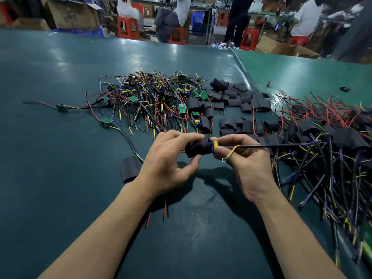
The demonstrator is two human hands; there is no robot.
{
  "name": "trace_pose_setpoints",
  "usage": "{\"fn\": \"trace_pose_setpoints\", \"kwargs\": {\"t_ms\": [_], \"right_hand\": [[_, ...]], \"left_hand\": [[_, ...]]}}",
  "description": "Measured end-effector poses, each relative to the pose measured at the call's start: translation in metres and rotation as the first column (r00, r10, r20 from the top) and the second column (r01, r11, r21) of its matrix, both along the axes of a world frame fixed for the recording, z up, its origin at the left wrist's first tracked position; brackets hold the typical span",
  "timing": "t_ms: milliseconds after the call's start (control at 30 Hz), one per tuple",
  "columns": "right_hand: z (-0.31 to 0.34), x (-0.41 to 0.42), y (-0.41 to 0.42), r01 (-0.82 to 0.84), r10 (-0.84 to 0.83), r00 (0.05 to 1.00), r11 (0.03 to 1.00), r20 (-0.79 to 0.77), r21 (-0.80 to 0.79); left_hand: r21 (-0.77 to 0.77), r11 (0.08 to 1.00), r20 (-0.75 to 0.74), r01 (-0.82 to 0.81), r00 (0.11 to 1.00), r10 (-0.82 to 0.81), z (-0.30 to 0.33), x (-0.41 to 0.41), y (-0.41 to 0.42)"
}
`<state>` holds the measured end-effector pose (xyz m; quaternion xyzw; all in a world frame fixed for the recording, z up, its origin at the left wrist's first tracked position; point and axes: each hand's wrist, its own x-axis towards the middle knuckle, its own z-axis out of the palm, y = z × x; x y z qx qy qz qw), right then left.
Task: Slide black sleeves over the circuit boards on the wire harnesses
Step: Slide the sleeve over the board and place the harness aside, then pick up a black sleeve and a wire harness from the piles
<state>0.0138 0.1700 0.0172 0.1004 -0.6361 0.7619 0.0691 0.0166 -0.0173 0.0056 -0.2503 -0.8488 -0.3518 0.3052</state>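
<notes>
My left hand point(171, 160) pinches a black sleeve point(196, 149) between thumb and fingers, just above the green table. My right hand point(247, 162) pinches the harness point(281, 146) at its yellow component point(215, 144), right at the sleeve's open end. The circuit board sits mostly inside the sleeve and is hidden. The harness's black cable runs right toward the finished pile, and a yellow wire with a ring terminal point(223, 159) hangs below my right fingers. Red and black leads point(166, 210) trail out under my left wrist.
A tangle of bare harnesses with green boards point(153, 97) lies ahead. Loose black sleeves point(237, 101) lie scattered to its right, and one sleeve point(129, 168) lies left of my left hand. Sleeved harnesses point(332, 150) pile up at right. People sit on red stools beyond the table.
</notes>
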Motion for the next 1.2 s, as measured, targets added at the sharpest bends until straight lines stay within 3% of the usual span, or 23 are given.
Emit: {"fn": "trace_pose_setpoints", "kwargs": {"t_ms": [333, 533, 667, 800, 900, 1000, 1100, 1200], "right_hand": [[-0.003, -0.001, 0.003, 0.003, -0.003, 0.999, 1.000, 0.034, 0.017], [-0.003, 0.002, -0.002, 0.124, -0.122, 0.992, 0.989, -0.025, 0.080], [-0.005, 0.002, -0.005, 0.062, -0.064, 0.998, 0.991, 0.010, 0.120], [-0.003, 0.003, -0.007, 0.050, -0.054, 0.997, 0.996, 0.057, 0.072], [-0.002, 0.003, -0.006, -0.050, 0.048, 0.988, 0.999, 0.146, 0.006], [-0.004, 0.006, -0.009, -0.177, 0.144, 0.963, 0.975, 0.228, 0.132], [-0.004, 0.008, -0.010, -0.085, 0.044, 0.982, 0.973, 0.185, 0.217], [0.006, 0.006, -0.003, 0.130, -0.142, 0.982, 0.986, 0.126, 0.100]], "left_hand": [[0.053, 0.998, 0.084, 0.035, 0.996, -0.039, -0.001, 0.000, 0.002], [0.047, 0.998, 0.055, 0.047, 0.997, -0.050, 0.000, 0.000, 0.003], [0.062, 0.996, 0.083, 0.071, 0.994, -0.076, 0.001, 0.001, 0.003], [0.060, 0.996, 0.080, 0.072, 0.994, -0.076, 0.002, 0.002, 0.004], [0.053, 0.993, 0.039, 0.104, 0.994, -0.106, 0.003, 0.001, 0.004], [0.017, 0.989, 0.030, 0.150, 0.988, -0.150, 0.002, 0.000, 0.005], [-0.018, 0.996, -0.056, 0.089, 0.994, -0.090, 0.000, -0.004, 0.002], [0.005, 1.000, -0.159, -0.006, 0.987, 0.007, 0.000, -0.006, -0.001]]}}
